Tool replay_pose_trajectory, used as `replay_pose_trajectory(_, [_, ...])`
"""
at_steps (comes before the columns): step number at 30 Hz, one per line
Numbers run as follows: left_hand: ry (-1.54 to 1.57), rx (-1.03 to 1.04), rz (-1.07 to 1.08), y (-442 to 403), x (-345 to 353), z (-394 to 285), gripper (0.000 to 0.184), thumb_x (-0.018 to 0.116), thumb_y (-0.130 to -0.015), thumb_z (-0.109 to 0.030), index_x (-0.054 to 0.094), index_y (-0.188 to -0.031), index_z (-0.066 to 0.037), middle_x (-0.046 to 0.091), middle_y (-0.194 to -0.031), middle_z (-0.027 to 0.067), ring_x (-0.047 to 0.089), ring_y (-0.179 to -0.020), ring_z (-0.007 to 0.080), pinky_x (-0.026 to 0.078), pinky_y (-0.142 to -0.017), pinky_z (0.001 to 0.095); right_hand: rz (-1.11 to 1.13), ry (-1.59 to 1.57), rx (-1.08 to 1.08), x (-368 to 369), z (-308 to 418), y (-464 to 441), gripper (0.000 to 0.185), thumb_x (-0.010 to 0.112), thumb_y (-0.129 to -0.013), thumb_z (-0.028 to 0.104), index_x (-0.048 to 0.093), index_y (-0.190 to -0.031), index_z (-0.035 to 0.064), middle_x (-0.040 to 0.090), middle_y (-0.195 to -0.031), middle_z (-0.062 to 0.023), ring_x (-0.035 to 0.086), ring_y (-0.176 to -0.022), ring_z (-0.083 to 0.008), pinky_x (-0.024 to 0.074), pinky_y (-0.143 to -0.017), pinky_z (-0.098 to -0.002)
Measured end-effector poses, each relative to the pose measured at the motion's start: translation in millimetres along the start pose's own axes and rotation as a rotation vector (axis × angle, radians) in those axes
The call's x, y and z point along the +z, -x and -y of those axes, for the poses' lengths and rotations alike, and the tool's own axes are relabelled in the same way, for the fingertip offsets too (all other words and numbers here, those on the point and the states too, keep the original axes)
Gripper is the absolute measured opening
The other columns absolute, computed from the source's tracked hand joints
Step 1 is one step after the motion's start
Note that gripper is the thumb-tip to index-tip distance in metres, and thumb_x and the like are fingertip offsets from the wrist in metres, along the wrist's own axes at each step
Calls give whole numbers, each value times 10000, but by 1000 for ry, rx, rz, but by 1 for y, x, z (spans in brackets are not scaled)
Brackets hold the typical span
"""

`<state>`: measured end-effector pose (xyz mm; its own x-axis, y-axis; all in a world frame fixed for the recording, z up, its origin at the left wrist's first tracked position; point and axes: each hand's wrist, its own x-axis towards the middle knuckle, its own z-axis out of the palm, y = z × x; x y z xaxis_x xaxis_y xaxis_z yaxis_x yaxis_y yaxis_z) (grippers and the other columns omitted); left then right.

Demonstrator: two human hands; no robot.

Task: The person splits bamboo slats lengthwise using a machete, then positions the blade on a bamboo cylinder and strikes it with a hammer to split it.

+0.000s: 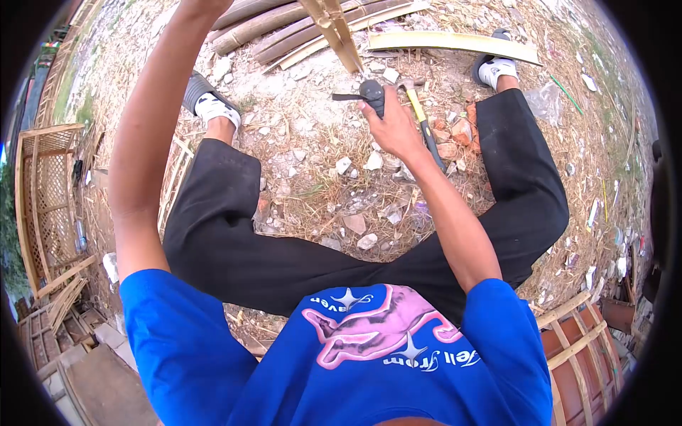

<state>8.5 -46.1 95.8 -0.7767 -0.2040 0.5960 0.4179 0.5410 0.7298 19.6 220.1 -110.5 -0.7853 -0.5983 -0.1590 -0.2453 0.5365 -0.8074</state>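
Near the hammer (416, 108), the right grip (395, 129) clamps a black tool (372, 92); tilting it could jar the bamboo (342, 48); left grip (206, 6) unclear.

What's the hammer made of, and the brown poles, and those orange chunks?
The hammer probably has a metal head, too small to be sure, and a smooth yellow-and-dark handle, maybe plastic or fiberglass. The brown poles look like bamboo: long, rounded, fairly smooth. The orange chunks look like fired-clay brick: rough, dull, broken-edged.

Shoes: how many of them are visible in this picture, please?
2. The left shoe is at upper left; the right shoe is at upper right, partly behind a bamboo strip.
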Motion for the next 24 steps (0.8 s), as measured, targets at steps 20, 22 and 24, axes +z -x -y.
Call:
replay_pose_trajectory(20, [583, -238, -90, 80, 14, 18, 486, 607, -973, -304, 426, -1369, -87, 622, -1186, 154, 653, -1021, 233, 547, -886, 382, 260, -67, -31, -8, -43, 14, 568, 748, -832, 414, 601, -1187, -5, 686, -911, -143, 647, -869, -248, 493, -811, -385])
replay_pose_trajectory(22, [870, -192, -2, 85, 31, -1, 424, 600, -980, -283, 465, -1329, -84, 646, -1156, 131, 662, -998, 208, 559, -842, 338, 386, -78, 80, -5, -49, 13, 538, 757, -827, 394, 616, -1168, 3, 682, -923, -141, 639, -876, -232, 490, -820, -375])
replay_pose_trajectory(24, [716, -259, -136, 82, 43, -2, 362, 610, -979, -264, 503, -1273, -82, 643, -965, 53, 646, -830, 143, 550, -734, 279, 318, -80, 22, -1, -48, 18, 501, 755, -817, 364, 622, -1150, 14, 679, -924, -141, 635, -849, -242, 493, -803, -369])
